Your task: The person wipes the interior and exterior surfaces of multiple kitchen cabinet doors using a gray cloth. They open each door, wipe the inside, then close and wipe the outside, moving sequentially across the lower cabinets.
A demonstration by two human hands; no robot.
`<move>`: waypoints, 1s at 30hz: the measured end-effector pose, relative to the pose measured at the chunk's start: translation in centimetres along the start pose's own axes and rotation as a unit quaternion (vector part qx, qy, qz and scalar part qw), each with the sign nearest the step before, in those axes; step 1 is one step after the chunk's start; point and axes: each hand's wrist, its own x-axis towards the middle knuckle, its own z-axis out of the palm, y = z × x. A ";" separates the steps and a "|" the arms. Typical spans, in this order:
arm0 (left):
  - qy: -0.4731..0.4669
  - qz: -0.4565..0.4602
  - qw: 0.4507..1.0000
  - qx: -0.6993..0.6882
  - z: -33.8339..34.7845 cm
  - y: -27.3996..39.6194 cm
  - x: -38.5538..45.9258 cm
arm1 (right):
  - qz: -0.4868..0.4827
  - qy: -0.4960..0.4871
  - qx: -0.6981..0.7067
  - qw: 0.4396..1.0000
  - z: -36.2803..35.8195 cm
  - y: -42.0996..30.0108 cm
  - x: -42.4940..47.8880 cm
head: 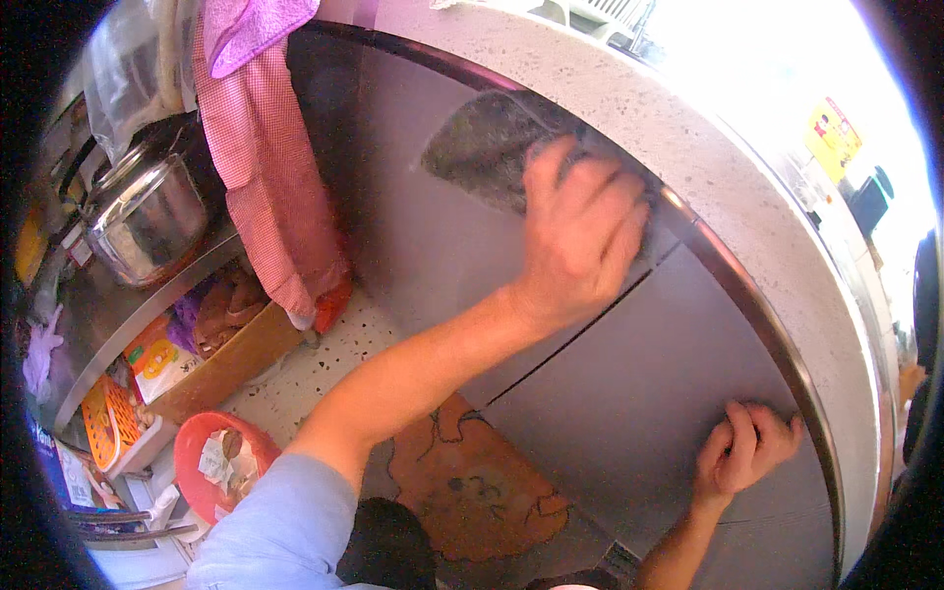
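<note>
My left hand (579,236) presses a dark grey-green cloth (483,147) against the upper part of a smooth grey cabinet door (428,243). The cloth fans out to the left of my fingers, just under the metal trim (700,221) of the countertop; the part beneath my palm is hidden. Lower right, my right hand (745,450) rests near a second grey door (627,383), fingers bent and apart, with nothing seen in it. A thin dark gap separates the two doors.
A red checked cloth (258,169) hangs left of the doors under a purple towel (258,29). Further left are a steel pot (147,214) on a shelf, a cardboard box (221,361) and a red bin (199,442). An orange-brown mat (479,487) lies below. The speckled countertop (627,103) juts out above.
</note>
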 end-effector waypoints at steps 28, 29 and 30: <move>-0.032 -0.022 0.999 -0.035 1.3 6.8 -1.1 | 0.012 -0.026 0.119 0.993 -1.4 -0.3 -0.2; -0.048 -0.006 0.997 -0.058 1.1 7.7 -1.0 | 0.009 -0.029 0.120 0.992 -1.5 -0.2 -0.4; -0.063 0.008 0.994 -0.084 1.3 8.3 -1.0 | 0.006 -0.034 0.118 0.992 -1.6 0.1 -0.7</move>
